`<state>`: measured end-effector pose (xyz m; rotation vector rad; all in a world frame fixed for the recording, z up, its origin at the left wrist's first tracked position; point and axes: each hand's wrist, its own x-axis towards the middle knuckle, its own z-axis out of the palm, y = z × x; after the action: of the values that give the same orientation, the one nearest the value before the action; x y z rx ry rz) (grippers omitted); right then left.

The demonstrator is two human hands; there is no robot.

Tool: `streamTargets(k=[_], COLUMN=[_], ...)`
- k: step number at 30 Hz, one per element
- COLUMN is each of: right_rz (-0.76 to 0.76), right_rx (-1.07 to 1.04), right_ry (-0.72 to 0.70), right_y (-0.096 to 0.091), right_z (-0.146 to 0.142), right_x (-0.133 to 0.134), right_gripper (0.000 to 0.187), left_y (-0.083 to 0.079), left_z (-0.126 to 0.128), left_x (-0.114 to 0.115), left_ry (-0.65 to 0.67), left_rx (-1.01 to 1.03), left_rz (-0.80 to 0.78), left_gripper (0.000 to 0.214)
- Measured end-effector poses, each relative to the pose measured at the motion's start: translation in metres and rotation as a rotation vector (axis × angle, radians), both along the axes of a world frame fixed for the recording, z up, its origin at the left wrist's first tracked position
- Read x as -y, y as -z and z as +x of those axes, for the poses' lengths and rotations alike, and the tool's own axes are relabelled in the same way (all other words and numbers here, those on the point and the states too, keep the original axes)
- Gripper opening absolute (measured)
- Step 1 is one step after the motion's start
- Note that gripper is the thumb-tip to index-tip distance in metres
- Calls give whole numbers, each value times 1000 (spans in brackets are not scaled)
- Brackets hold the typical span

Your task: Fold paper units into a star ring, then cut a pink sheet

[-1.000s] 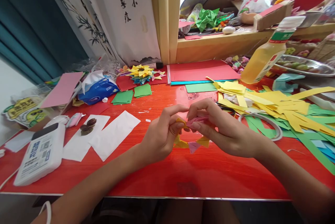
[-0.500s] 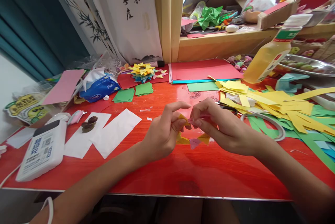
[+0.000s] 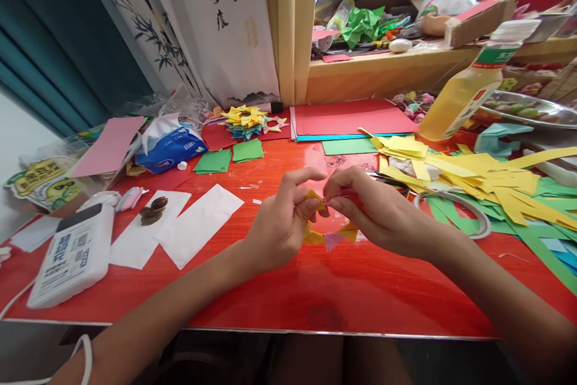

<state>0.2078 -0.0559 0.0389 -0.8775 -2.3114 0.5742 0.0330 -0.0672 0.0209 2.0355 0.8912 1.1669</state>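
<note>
At the red table (image 3: 252,307), I remotely watch the left hand (image 3: 280,226) and right hand (image 3: 383,208) pinch tight, a paper chain (image 3: 333,241) at six o'clock below. The left grips a yellow fold (image 3: 314,195); the right now hides more of its pink fold (image 3: 348,194), suggesting finer fitting.

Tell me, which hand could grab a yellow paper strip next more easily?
Probably the right hand: it's nearer the yellow strips than the left hand is. Both hold folded paper.
</note>
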Motion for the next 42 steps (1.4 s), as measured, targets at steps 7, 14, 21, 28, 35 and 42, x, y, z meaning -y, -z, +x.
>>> streamTargets(k=[7,14,21,28,35,42], right_rz=[59,-64,-277,-318,-138,-120], right_rx=[-68,-97,-230,-263,-171,-91], right_ry=[3,57,37,44,38,-20], right_y=[-1,-1,1,2,2,2], right_z=[-4,-4,-7,-8,-11,-5], right_x=[-5,-6,-5,-5,-4,-4], right_gripper=[8,11,15,16,10,7], left_y=[-4,-5,-4,-1,1,1], left_z=[2,1,2,4,3,3], left_x=[-1,-3,-2,-1,-4,-4], left_ry=[-39,2,0,-55,-77,-77], left_rx=[41,102,131,101,91,111], left_rz=[-139,-299,-321,-247,-225,-249], left_gripper=[23,23,23,21,20,20])
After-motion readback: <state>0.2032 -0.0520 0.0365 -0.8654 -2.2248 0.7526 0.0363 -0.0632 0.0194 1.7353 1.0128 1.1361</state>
